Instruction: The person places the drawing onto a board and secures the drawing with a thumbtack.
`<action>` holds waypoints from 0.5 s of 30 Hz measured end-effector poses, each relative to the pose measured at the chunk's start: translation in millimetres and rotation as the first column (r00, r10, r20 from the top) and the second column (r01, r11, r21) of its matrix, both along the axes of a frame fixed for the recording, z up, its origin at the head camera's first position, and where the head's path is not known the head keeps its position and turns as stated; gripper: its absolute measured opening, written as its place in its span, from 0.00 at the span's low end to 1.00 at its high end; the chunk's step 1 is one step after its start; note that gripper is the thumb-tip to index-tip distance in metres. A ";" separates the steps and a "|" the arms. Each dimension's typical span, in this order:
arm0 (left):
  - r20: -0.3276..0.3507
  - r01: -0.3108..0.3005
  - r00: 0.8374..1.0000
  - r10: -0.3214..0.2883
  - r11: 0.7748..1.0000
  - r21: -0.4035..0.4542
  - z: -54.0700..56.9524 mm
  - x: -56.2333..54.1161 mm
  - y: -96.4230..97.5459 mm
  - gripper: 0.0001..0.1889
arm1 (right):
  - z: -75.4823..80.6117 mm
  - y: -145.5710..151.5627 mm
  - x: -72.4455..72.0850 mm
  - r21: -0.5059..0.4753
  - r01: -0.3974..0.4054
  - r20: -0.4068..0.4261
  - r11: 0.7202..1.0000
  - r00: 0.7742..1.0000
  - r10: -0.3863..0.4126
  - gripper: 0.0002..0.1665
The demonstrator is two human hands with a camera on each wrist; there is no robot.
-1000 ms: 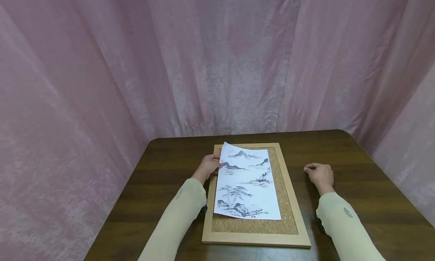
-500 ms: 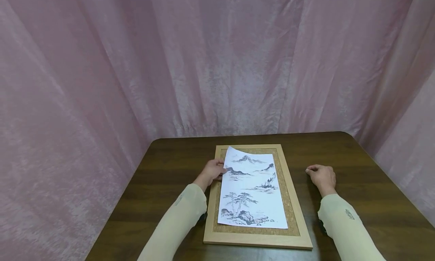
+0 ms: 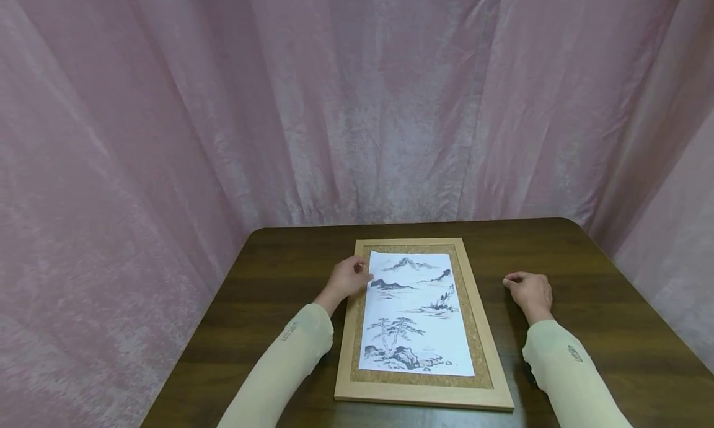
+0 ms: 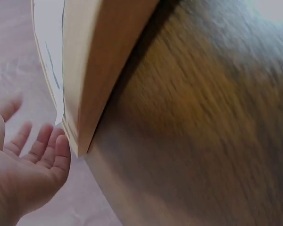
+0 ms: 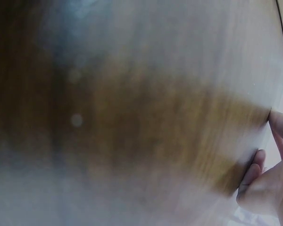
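Sheet, position: paper sheet (image 3: 415,316) with dark landscape drawings, flat on the cork panel (image 3: 473,329), directly right of the left fingers and well left of the right fingers
Sheet, long axis: runs lengthwise away from the person, roughly in line with the long sides of the wooden frame (image 3: 418,395)
Sheet, direction: mountain-peak end points to the far side, beyond the left fingers; end with trees and rocks points to the near side, closer to the person than either set of fingers
Left hand (image 3: 347,278): at the upper part of the sheet's left edge, over the frame's left rail; thumb apart from the other fingers, these loosely bent and gripping nothing; whether they touch the sheet cannot be told
Right hand (image 3: 530,292): rests on the desk (image 3: 268,304), right of the frame and apart from it; fingers loosely bent around a gap, nothing gripped
Frame and cork: light wood border around the cork panel, lying on the desk between the two sets of fingers
Obstruction: left hand covers part of the left rail and the cork strip beside the sheet
Sleeves: left sleeve (image 3: 279,360) and right sleeve (image 3: 574,366), pale, behind the fingers
Background: pink curtain (image 3: 379,106), beyond the fingers and the desk's far edge
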State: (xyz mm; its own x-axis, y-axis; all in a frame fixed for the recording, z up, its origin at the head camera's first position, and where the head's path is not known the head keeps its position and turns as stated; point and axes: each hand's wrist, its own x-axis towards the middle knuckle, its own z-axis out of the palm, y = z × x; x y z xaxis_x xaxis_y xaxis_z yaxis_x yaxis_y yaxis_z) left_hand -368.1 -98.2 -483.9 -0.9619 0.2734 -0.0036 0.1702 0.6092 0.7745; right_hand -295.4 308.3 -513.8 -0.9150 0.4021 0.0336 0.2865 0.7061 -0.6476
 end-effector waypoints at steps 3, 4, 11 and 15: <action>0.011 0.065 0.998 -0.064 0.997 -0.033 1.0 2.0 -0.4 0.26 | -0.8 -0.4 0.1 -0.003 0.004 0.005 1.000 1.000 -0.004 0.16; 0.020 0.090 0.996 -0.089 0.995 -0.045 1.3 3.1 -0.5 0.28 | -1.2 -0.4 0.0 -0.004 0.006 0.008 1.000 1.000 -0.006 0.16; 0.042 0.244 0.970 -0.241 0.943 -0.226 1.4 9.1 -2.1 0.36 | -1.0 0.3 -0.6 0.001 0.007 0.001 1.000 1.000 -0.007 0.15; 0.024 0.297 0.950 -0.310 0.881 -0.367 0.9 12.2 -2.8 0.41 | -1.6 1.5 -0.5 -0.001 0.005 0.002 1.000 1.000 -0.005 0.15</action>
